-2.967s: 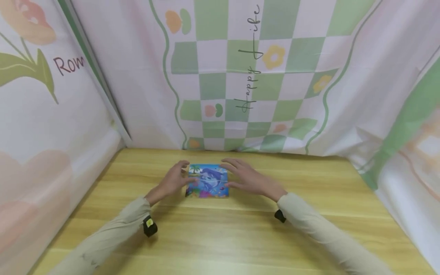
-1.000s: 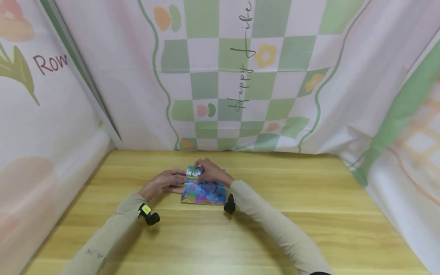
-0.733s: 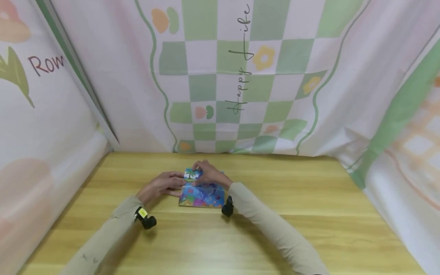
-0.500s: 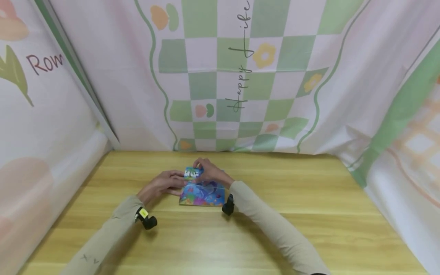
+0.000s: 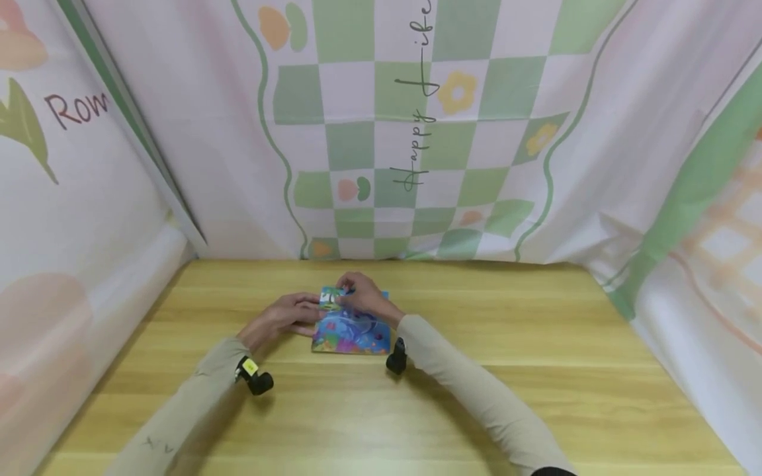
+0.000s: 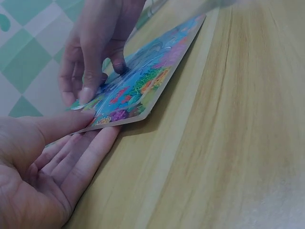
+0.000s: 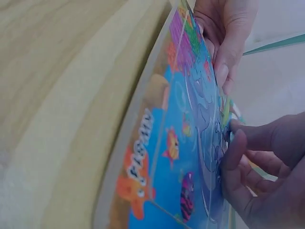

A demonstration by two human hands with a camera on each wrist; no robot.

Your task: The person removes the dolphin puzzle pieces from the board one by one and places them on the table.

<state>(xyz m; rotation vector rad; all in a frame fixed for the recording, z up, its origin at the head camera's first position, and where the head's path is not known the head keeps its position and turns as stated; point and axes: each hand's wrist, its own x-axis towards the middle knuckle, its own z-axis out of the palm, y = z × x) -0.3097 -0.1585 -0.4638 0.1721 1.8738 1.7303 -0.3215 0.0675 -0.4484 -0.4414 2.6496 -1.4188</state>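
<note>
A flat jigsaw puzzle (image 5: pixel 357 340) with a blue sea picture of dolphins, fish and coral lies on the table. My left hand (image 5: pixel 282 317) holds its left edge; in the left wrist view the thumb (image 6: pixel 71 123) lies on top and the fingers pass beneath the board. My right hand (image 5: pixel 367 297) is over the upper left part, with thumb and index finger pinching a small puzzle piece (image 7: pixel 232 135), mostly hidden by the fingertips. The palm-tree corner (image 5: pixel 329 296) shows between the two hands. The right hand and forearm cover the puzzle's upper middle.
A wood-grain table (image 5: pixel 357 410) surrounds the puzzle. Behind it hangs a green-and-white checked curtain (image 5: pixel 405 145), with white printed cloth (image 5: pixel 53 218) at the left and more cloth (image 5: pixel 702 277) at the right. A small black camera is strapped to each wrist.
Three seconds ago both hands flanked the puzzle. Since then my right hand has moved left onto its upper left corner, and my left hand has taken its left edge. Recently, only slight finger movement shows.
</note>
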